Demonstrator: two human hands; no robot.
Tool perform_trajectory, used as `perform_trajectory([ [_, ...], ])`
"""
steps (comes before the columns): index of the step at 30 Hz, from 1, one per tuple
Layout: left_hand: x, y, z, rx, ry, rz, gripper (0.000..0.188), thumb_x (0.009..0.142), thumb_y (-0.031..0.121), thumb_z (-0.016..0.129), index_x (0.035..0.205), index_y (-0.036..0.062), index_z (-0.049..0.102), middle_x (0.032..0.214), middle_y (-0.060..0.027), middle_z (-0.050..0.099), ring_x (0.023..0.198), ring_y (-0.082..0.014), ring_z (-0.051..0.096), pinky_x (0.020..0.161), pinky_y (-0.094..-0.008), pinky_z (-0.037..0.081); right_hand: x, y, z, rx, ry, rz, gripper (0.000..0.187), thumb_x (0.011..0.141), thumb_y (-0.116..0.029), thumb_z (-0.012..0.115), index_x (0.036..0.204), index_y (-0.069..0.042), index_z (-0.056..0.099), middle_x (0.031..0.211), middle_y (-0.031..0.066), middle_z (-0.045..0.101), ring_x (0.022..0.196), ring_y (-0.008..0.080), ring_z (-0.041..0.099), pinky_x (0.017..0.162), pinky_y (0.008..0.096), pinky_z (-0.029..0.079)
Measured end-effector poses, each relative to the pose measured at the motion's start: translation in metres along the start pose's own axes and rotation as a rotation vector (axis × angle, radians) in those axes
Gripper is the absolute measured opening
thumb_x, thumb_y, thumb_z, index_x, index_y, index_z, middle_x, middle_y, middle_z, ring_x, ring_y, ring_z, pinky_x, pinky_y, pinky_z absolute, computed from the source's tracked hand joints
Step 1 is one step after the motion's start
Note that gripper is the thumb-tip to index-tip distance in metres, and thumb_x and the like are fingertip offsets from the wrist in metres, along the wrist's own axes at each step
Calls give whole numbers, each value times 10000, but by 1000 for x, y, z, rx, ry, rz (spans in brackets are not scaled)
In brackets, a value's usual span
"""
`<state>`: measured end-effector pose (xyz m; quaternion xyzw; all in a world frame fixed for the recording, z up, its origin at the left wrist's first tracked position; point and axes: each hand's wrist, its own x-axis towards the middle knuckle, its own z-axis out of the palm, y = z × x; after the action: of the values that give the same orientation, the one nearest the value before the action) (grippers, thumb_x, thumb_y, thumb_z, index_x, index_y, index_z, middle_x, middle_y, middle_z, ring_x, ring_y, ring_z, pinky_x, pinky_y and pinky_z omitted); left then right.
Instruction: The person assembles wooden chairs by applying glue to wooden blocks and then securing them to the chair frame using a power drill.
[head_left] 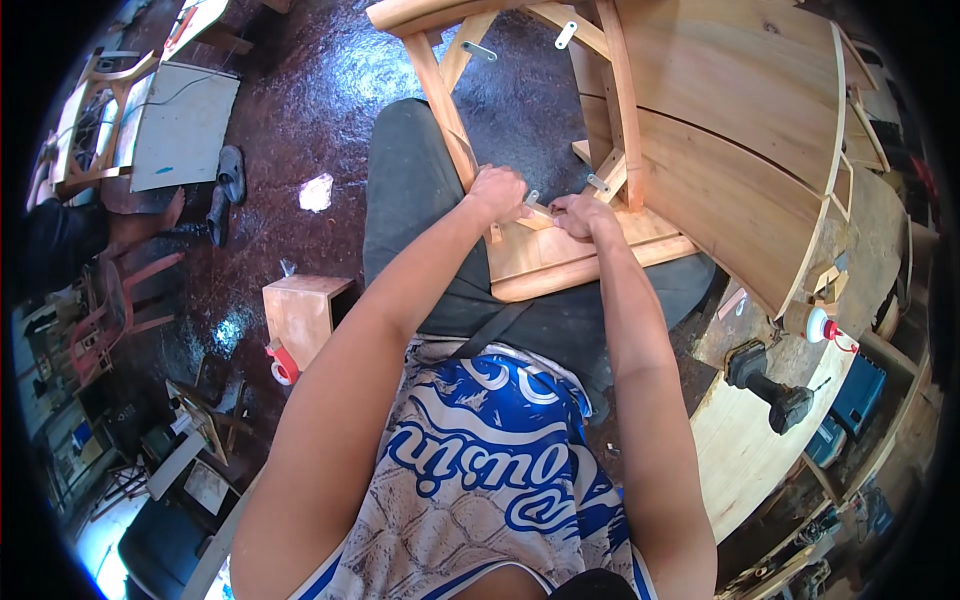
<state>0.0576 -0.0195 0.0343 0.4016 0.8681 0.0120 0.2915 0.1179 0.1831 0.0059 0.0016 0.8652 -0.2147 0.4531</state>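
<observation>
A pale wooden chair frame [447,105] rests across my lap, its inner corners carrying diagonal braces. Small metal plates with holes, such as this bracket [480,51] and this one [566,35], stick out from the braces. My left hand [497,194] is closed at the near left side rail. Beside it, my right hand [585,216] has its fingers curled and pressed at the near inner corner. A short pale wooden piece [540,217] shows between the two hands. What the right fingers pinch is hidden.
Large wooden panels [730,170] stand on the right. Behind them lie a black power tool [768,386], a white bottle with a red cap [820,325] and a blue case [858,395]. A small wooden box [306,312] and a red tape roll [283,364] are left. Another person's leg [140,226] shows far left.
</observation>
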Motion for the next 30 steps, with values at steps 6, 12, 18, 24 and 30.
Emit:
perform_trajectory([
  [6, 1, 0, 0, -4, -6, 0, 476, 831, 553, 675, 953, 102, 769, 1096, -118, 680, 1140, -310, 600, 968, -468, 458, -4, -5, -5, -2, -4, 5, 353, 916, -293, 620, 1254, -200, 655, 1220, 79, 690, 1154, 276, 637, 968, 385, 498],
  [12, -1, 1, 0, 14, 11, -22, 492, 806, 570, 691, 953, 107, 770, 1089, -107, 682, 1143, -303, 603, 965, -459, 463, -3, -8, -5, 22, -25, 36, 347, 904, -288, 639, 1237, -199, 675, 1202, 78, 698, 1127, 266, 652, 960, 383, 502],
  [18, 0, 6, -4, -9, -6, -10, 494, 798, 572, 691, 965, 114, 771, 1090, -92, 686, 1138, -279, 615, 960, -441, 480, 2, 8, 8, -19, 83, -1, 410, 909, -254, 607, 1313, -192, 644, 1138, 89, 717, 1081, 272, 666, 920, 383, 519],
  [24, 7, 2, -8, 16, -30, 29, 520, 821, 575, 664, 977, 88, 762, 1063, -117, 688, 1107, -308, 629, 949, -448, 494, -34, 44, 4, 764, 208, -88, 400, 912, -158, 526, 1265, -18, 653, 731, 94, 665, 639, 157, 604, 613, 275, 503],
  [30, 17, -17, -10, 18, -26, 89, 541, 847, 580, 646, 971, 64, 754, 1027, -173, 680, 1000, -356, 654, 900, -446, 512, -104, 28, -5, 403, 841, -48, 296, 826, -164, 573, 1063, -145, 749, 938, 161, 731, 905, 335, 698, 827, 446, 538],
])
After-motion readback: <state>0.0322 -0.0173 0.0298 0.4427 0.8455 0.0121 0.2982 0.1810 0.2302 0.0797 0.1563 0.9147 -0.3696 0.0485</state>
